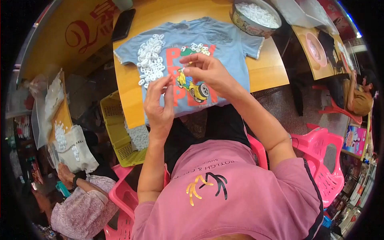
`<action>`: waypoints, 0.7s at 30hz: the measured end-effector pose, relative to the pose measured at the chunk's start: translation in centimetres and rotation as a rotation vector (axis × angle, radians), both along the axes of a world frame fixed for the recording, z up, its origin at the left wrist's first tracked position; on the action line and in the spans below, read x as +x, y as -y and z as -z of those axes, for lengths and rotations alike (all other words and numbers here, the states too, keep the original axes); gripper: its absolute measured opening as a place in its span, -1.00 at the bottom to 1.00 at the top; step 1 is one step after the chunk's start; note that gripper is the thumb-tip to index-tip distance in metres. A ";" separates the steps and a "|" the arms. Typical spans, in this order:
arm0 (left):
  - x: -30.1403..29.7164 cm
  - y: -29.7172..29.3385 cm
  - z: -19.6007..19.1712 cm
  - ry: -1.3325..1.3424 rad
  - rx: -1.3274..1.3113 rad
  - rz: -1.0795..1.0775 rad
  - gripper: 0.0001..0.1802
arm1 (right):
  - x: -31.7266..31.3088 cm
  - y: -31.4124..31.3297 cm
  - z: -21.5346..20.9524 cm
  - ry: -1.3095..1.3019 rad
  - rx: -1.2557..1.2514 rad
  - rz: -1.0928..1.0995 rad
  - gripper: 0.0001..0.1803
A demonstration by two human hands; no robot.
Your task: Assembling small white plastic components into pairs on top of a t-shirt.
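A light blue T-shirt [234, 54] with red letters and a yellow toy-car print lies spread on the wooden table. On its left side is a heap of small white oval plastic pieces [151, 58], several showing dark holes. My left hand [159, 105] is raised over the shirt just right of the heap's lower end. Its fingers are bent together; what sits in them, if anything, I cannot make out. Above the printed car hovers my right hand [210, 72], its thumb and index finger apart with nothing visible between them. A few white pieces [200, 48] lie beyond it.
A round tin [256, 20] full of white pieces stands at the table's far right. A black phone [124, 25] lies far left. Below the left edge is a yellow crate [120, 140] beside a bag of white pieces. Pink chairs and other people sit on both sides.
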State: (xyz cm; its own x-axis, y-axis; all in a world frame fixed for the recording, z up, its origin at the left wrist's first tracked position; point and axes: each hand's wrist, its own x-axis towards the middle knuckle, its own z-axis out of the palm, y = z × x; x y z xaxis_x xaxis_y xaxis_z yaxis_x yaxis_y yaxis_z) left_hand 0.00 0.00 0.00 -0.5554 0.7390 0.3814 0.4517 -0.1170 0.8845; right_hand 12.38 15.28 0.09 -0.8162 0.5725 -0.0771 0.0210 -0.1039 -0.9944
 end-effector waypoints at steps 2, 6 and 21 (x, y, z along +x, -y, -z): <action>0.0 -1.4 -0.5 -0.050 0.059 0.122 -0.72 | 1.3 0.8 -0.6 -0.116 -0.494 -0.094 -0.55; 1.9 -2.9 0.3 0.132 0.046 0.332 -0.76 | 4.6 0.6 -1.0 -0.146 -0.714 -0.090 -0.60; 4.4 -5.8 1.4 0.446 0.074 0.423 -0.82 | 5.5 1.6 0.2 -0.235 -0.334 0.335 -0.80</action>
